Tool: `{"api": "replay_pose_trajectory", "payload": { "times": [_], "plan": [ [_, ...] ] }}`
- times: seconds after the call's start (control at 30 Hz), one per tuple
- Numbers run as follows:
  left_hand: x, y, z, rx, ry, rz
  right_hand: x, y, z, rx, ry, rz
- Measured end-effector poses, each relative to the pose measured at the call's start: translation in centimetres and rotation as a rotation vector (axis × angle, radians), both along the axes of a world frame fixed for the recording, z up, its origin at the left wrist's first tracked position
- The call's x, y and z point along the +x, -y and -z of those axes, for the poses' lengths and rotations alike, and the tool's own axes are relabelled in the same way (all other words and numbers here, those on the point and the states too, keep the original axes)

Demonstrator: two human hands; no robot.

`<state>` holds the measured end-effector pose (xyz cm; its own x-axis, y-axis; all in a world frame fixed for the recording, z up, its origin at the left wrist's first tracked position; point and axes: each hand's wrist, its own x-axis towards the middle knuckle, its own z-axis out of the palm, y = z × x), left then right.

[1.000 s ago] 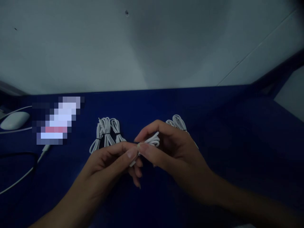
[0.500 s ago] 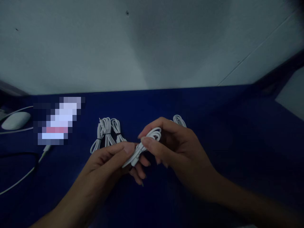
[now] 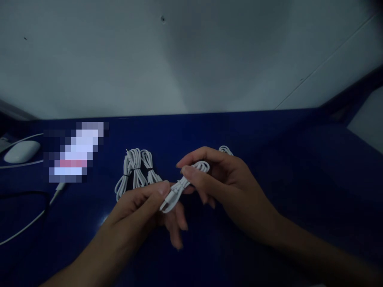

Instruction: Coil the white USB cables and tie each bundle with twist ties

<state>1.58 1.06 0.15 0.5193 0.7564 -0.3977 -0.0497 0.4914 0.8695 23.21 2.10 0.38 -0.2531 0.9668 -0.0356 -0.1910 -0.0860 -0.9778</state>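
A coiled white USB cable (image 3: 182, 184) is held slanting between my two hands, its metal plug pointing down toward me and its loops up to the right. My right hand (image 3: 227, 179) pinches the looped end between thumb and fingers. At the plug end, my left hand (image 3: 143, 203) grips the coil with thumb and forefinger, while its lower fingers hang apart beneath. Just beyond my left hand lie several white cable bundles (image 3: 136, 167) with black ties. Another white coil (image 3: 225, 150) shows partly behind my right hand.
A blurred-out lit screen (image 3: 76, 149) lies at the left, with a white cable (image 3: 30, 229) plugged into it. Further left is a white rounded object (image 3: 22, 152) like a mouse. A pale wall (image 3: 119, 59) rises behind the blue tabletop (image 3: 269, 159).
The held cable has turned, so its metal USB plug now faces up into view. Both hands stay in nearly the same place, and the left hand's lower fingers have extended downward.
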Motion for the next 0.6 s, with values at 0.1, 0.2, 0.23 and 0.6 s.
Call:
{"api": "replay_pose_trajectory", "payload": {
  "times": [0.1,0.2,0.23,0.6],
  "plan": [
    [-0.01,-0.05,0.28,-0.05,0.077,-0.083,0.02,0.09,-0.13,0.003,0.056,0.01],
    [-0.15,-0.12,0.43,-0.018,0.09,-0.139,-0.12,0.27,-0.16,0.019,0.086,0.075],
    [-0.24,-0.11,0.44,0.006,0.079,-0.145,-0.17,0.32,-0.13,0.025,0.082,0.092],
    [-0.91,0.15,0.44,0.059,-0.028,-0.207,-0.33,0.58,-0.35,0.063,0.072,0.126]
  ]
}}
